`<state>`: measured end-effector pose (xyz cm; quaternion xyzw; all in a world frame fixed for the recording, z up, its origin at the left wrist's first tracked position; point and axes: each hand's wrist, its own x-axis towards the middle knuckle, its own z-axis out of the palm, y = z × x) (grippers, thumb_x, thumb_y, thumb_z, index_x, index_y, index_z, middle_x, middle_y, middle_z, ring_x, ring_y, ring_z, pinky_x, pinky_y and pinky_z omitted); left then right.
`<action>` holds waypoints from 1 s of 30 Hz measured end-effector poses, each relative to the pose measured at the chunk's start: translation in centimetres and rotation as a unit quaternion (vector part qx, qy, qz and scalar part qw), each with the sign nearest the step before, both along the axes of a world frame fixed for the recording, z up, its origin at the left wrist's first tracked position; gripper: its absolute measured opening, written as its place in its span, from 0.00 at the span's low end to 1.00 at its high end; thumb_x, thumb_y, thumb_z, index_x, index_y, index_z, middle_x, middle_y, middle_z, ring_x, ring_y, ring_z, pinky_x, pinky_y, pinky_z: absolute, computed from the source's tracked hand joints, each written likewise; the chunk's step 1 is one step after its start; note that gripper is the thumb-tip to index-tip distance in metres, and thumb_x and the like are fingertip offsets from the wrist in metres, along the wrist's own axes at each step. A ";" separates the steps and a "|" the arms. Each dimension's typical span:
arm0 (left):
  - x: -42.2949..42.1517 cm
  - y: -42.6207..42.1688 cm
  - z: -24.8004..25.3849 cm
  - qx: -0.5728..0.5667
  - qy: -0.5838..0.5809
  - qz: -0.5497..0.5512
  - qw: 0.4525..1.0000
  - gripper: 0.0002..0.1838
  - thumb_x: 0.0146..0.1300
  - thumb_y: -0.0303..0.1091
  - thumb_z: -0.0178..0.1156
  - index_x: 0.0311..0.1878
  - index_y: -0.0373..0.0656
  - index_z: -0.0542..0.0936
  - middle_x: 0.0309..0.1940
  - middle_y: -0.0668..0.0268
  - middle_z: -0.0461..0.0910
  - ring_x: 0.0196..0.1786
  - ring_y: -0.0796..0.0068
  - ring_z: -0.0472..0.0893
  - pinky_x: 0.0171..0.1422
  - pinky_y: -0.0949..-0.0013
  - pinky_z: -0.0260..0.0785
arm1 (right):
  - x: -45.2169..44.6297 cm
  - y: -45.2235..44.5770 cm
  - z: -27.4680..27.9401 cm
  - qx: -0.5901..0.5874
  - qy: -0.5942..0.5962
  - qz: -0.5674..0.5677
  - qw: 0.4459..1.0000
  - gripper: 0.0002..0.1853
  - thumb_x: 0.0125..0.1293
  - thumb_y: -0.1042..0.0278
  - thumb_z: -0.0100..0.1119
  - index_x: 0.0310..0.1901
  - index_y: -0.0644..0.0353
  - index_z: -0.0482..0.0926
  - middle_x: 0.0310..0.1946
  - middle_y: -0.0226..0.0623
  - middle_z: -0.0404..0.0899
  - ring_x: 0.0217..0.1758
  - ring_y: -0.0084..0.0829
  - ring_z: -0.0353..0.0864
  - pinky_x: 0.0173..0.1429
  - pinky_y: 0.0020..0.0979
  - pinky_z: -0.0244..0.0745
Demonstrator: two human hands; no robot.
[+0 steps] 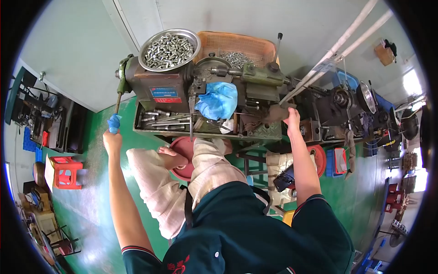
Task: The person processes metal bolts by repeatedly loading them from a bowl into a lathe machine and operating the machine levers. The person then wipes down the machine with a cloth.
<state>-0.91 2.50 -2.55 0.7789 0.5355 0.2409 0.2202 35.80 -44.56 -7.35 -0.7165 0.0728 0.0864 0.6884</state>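
My left hand [112, 140] is wrapped around the lower end of a long lever [119, 102], just below its blue wrapping [114, 122]. The lever comes down from the left end of a small bench lathe [153, 82]. At the right front of the machine, my right hand [293, 121] is closed on a brown, cloth-like wrapped handle [277, 112]; its exact shape is partly hidden. Blue plastic [218, 100] covers the middle of the lathe. On the headstock rests a metal bowl [195, 42] full of small metal cylinders [168, 50].
Behind the lathe stands an orange basket [255, 40] with small metal parts. Tools [169, 122] lie in the tray under it. A red basin [180, 171] is by my feet, a red stool [66, 172] to the left. Two pale poles [335, 48] slant at right.
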 end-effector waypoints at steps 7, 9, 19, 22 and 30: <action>-0.2 0.7 -0.5 -0.001 0.013 0.010 1.000 0.08 0.44 0.31 0.53 0.27 0.38 0.76 0.20 0.51 0.75 0.28 0.55 0.77 0.34 0.62 0.66 | 0.1 -1.5 2.7 0.323 0.152 -0.022 0.934 0.18 0.61 0.57 0.39 0.46 0.58 0.69 0.47 0.35 0.71 0.51 0.34 0.69 0.56 0.38 0.60; -0.1 0.5 -0.4 0.006 0.010 0.004 1.000 0.08 0.44 0.31 0.54 0.27 0.37 0.76 0.20 0.51 0.75 0.27 0.55 0.77 0.34 0.62 0.66 | -0.5 -1.7 2.9 0.292 0.215 -0.060 0.930 0.17 0.61 0.58 0.38 0.45 0.59 0.70 0.48 0.36 0.71 0.51 0.36 0.69 0.57 0.39 0.60; -0.2 0.4 -0.2 0.004 0.004 0.002 1.000 0.08 0.44 0.31 0.54 0.26 0.37 0.76 0.19 0.52 0.75 0.25 0.57 0.76 0.32 0.62 0.65 | -5.7 -4.4 -1.4 0.364 0.280 -0.137 0.878 0.20 0.57 0.54 0.40 0.45 0.57 0.72 0.47 0.37 0.72 0.50 0.37 0.70 0.56 0.39 0.61; -0.3 0.9 -0.8 0.006 0.002 -0.005 1.000 0.08 0.45 0.31 0.54 0.27 0.37 0.76 0.18 0.52 0.74 0.25 0.57 0.76 0.31 0.62 0.65 | -7.9 -7.5 -11.0 0.187 0.167 0.048 0.967 0.17 0.56 0.60 0.38 0.44 0.56 0.73 0.47 0.37 0.72 0.51 0.36 0.69 0.56 0.38 0.61; -0.4 0.7 -0.4 0.009 -0.006 -0.013 1.000 0.07 0.44 0.30 0.54 0.27 0.36 0.75 0.16 0.53 0.74 0.22 0.61 0.76 0.29 0.64 0.65 | -7.1 -2.4 -17.7 0.440 0.436 -0.261 0.740 0.18 0.56 0.68 0.32 0.44 0.56 0.72 0.49 0.36 0.71 0.52 0.35 0.68 0.57 0.39 0.61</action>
